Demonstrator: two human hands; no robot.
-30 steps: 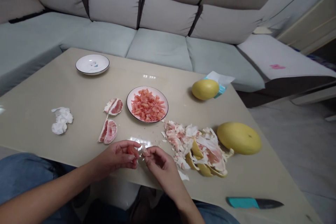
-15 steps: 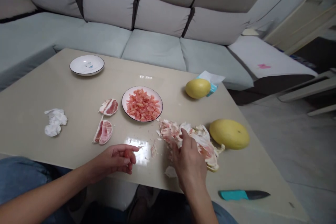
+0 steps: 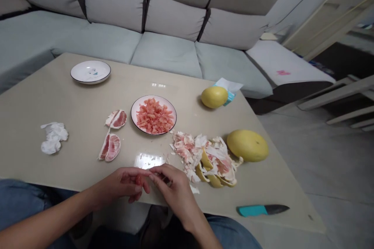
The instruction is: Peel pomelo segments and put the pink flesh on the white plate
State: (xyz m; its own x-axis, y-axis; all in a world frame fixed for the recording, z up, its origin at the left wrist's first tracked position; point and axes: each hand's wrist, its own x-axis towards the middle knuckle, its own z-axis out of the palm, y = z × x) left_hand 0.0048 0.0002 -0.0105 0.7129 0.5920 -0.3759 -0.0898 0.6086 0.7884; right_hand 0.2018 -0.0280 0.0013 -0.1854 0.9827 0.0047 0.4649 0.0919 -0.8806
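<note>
Your left hand (image 3: 127, 184) holds a red pulp piece (image 3: 138, 180) in its curled fingers, near the table's (image 3: 84, 171) front edge. Your right hand (image 3: 175, 190) touches the left forefinger's tip; whether it pinches anything, I cannot tell. Beyond stands the plate (image 3: 134, 116), with the peel heap (image 3: 206, 159) nearer, rightward.

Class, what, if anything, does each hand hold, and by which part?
The left hand holds a small, red piece of pulp, gripped part unclear; for the right hand, I cannot tell.
</note>
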